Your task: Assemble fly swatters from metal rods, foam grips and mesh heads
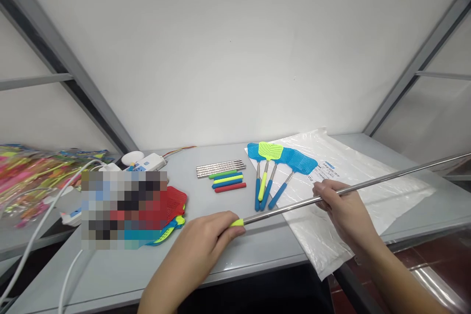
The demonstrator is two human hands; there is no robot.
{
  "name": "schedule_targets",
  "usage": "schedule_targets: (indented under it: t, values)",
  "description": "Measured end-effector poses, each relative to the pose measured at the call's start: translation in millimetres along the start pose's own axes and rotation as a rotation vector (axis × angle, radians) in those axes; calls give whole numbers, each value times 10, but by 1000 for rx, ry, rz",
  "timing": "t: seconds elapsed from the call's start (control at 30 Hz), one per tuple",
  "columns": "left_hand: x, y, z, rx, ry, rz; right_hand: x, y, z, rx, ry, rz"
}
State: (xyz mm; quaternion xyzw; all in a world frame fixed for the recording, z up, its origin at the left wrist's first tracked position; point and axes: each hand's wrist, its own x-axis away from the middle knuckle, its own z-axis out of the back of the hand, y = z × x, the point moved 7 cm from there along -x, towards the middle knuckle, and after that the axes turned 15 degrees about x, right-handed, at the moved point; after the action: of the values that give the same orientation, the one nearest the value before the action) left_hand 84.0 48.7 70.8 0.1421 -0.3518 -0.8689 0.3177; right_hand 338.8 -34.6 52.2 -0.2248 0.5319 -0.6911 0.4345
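A long telescopic rod (285, 208) of shiny metal, with a yellow-green handle (237, 222), slants across the front of the table and runs out of view at the right. My left hand (206, 238) is closed round the handle and hides most of it. Farther along, the fingers of my right hand (346, 211) pinch the metal shaft. Behind it lie several assembled fly swatters, fanned out: blue ones (301, 161) and a yellow-green one (271, 149). To their left are several metal rods (221, 168) side by side and loose coloured handles, including a red handle (230, 187).
Swatter heads, a red one (178, 201) on top, are piled at the left, partly behind a pixelated patch. A white plastic bag (368, 176) lies under the swatters at the right. Power strips (150, 162) and white cables (40, 225) occupy the left side, near colourful packets (33, 181).
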Motion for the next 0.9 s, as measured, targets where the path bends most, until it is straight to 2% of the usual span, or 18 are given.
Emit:
schedule_targets:
  t: [0.23, 0.43, 0.63, 0.73, 0.9]
  values:
    - [131, -306, 256, 119, 65, 72, -130, 83, 21, -193, 30, -60]
    - [286, -521, 478, 172, 267, 53, -174, 76, 44, -275, 51, -87]
    - [430, -634, 693, 229, 506, 16, -282, 155, 345, -556, 225, -104]
    - [508, -750, 757, 276, 599, 84, -355, 222, 478, -715, 234, -143]
    - [623, -902, 844, 361, 758, 206, -436, 393, 761, -870, 355, -259]
